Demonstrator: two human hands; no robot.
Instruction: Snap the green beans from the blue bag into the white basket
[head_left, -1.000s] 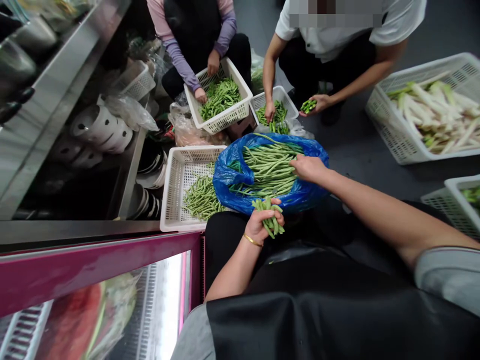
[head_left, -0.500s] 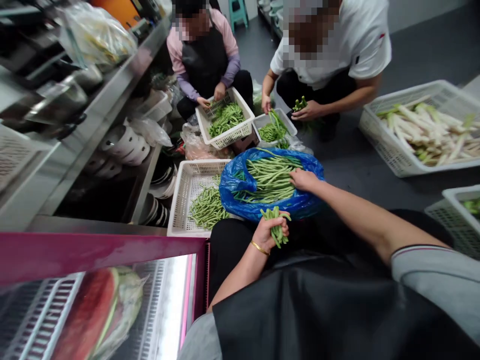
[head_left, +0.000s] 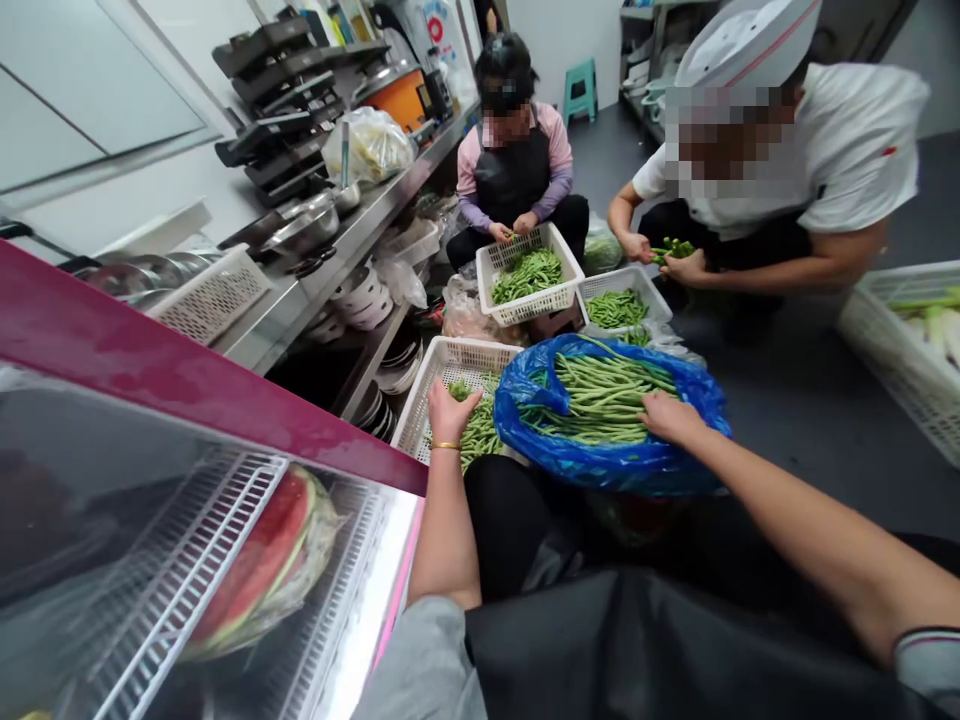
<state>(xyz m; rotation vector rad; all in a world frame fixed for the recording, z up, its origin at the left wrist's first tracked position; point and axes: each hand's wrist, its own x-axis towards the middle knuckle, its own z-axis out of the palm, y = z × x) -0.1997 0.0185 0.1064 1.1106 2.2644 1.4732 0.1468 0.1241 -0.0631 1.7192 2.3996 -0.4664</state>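
Observation:
My left hand (head_left: 448, 412), a gold bracelet at its wrist, is over the left side of a white slotted basket (head_left: 415, 420). Its thumb stands apart from the fingers, and cut green beans (head_left: 482, 432) lie in the basket beside and beyond it. Long green beans (head_left: 604, 395) fill an open blue plastic bag (head_left: 611, 470) in front of my knees. At the bag's right side, my right hand (head_left: 670, 418) has its fingers closed round the ends of some long beans; the fingertips are partly hidden.
Two people crouch opposite, handling beans over a white basket (head_left: 534, 305) and a smaller tray (head_left: 660, 300). A glass-fronted fridge with a magenta frame (head_left: 300, 420) stands close on my left, beside a steel counter (head_left: 300, 300). Another white basket (head_left: 892, 340) is at right.
My left hand has moved from above my lap to the left basket and opened, letting go of its bunch of beans. My right hand stays at the bag. The view has swung left.

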